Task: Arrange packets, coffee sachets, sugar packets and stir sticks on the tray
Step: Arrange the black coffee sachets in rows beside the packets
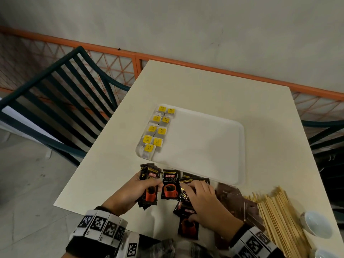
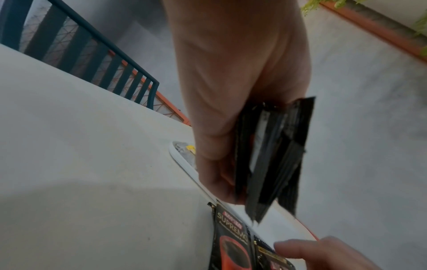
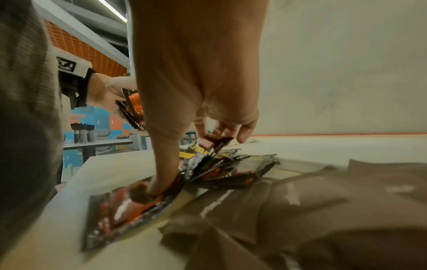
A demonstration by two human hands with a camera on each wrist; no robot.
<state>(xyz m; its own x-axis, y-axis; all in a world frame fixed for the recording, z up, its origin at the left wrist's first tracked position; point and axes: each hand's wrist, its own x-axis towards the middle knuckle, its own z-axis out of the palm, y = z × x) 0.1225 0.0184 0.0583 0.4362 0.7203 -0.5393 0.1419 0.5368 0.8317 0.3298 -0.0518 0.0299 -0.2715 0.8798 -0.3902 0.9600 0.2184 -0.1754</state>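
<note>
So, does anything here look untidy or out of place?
Yes. The tea bags sit in neat rows on the tray, but the coffee sachets lie scattered at crossing angles on the table, with the right hand on them.

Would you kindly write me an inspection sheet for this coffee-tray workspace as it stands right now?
Surface: cream table, bare at its far end.
Job's things: white tray with yellow-tagged tea bags in two columns along its left side, the rest bare; loose coffee sachets on the table before the tray; brown sugar packets and stir sticks to their right, off the tray.
Clutter: white cups at the table's right edge.
Grippers: left hand grips a stack of sachets; right hand reaches into the loose sachets, its grip unclear.
Cables: nothing seen.
Surroundings: dark slatted chair, orange lattice railing, grey wall.
</note>
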